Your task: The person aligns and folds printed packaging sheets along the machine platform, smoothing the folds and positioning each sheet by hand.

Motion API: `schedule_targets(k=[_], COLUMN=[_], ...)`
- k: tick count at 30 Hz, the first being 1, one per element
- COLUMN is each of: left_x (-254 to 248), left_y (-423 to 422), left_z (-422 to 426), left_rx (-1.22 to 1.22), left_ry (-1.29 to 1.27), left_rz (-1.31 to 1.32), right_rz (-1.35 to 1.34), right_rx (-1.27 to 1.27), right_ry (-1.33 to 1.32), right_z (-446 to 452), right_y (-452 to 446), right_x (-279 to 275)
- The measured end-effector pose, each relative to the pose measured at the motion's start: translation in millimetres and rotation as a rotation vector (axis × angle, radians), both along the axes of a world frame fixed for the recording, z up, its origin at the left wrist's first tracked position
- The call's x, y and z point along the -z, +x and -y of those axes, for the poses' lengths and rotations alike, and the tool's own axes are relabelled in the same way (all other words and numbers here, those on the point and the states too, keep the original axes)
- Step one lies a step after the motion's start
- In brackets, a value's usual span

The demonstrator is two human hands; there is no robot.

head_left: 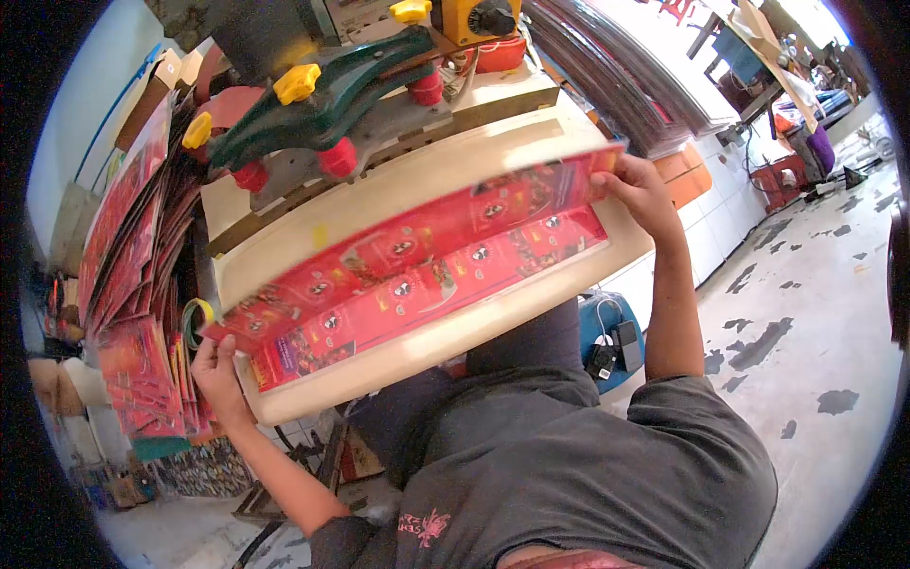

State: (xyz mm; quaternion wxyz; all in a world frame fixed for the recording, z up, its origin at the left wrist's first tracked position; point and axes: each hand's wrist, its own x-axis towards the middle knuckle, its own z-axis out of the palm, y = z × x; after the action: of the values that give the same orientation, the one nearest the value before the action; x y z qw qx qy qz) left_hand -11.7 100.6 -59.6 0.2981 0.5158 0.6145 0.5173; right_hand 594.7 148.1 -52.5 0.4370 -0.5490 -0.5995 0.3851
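Observation:
A long red printed sheet (379,254) is held up at a tilt by its two ends. My left hand (220,379) pinches its left end, and my right hand (637,194) grips its right end. Below it, another red printed sheet (403,289) lies flat on the cream-coloured board (455,348). Just behind the sheets stands a machine with a dark green arm (351,90), yellow knobs (297,83) and red rollers (336,159).
Stacked red printed sheets (133,237) stand at the left, beside a roll of tape (197,318). More stacked sheets (616,76) lie at the upper right. A blue stool (621,365) holds small devices below the board. An orange box (684,177) is behind my right hand.

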Motion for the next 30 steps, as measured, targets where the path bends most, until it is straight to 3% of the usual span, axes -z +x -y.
schedule_targets(k=[2,8,11,14,19,25,30], left_x=[-8,-13,-9,8,7,16,13], left_y=[-1,9,17,-2,-4,-9,-6], left_z=[-4,-30,-47,-70,-85,-86,-85], left_rx=[-0.014,0.038,-0.026,0.021,-0.001,0.033,0.028], left_ry=[-0.025,-0.174,-0.111,-0.062,-0.131,-0.182,-0.177], left_rz=[0.02,0.005,-0.206,-0.404,-0.657,-0.474,-0.646], right_rz=[-0.066,0.062,0.457,0.648,0.733,0.738,0.714], right_rx=[0.051,0.153,0.182,0.178,0.27,0.309,0.301], right_ry=[0.037,-0.051,0.027,0.166,0.195,0.168,0.212], right_z=[-6,-32,-46,-64,-74,-73,-73], right_y=[-8,-23,-29,-28,-34,-39,-37], right_x=[-5,1,-2,9,22,23,26])
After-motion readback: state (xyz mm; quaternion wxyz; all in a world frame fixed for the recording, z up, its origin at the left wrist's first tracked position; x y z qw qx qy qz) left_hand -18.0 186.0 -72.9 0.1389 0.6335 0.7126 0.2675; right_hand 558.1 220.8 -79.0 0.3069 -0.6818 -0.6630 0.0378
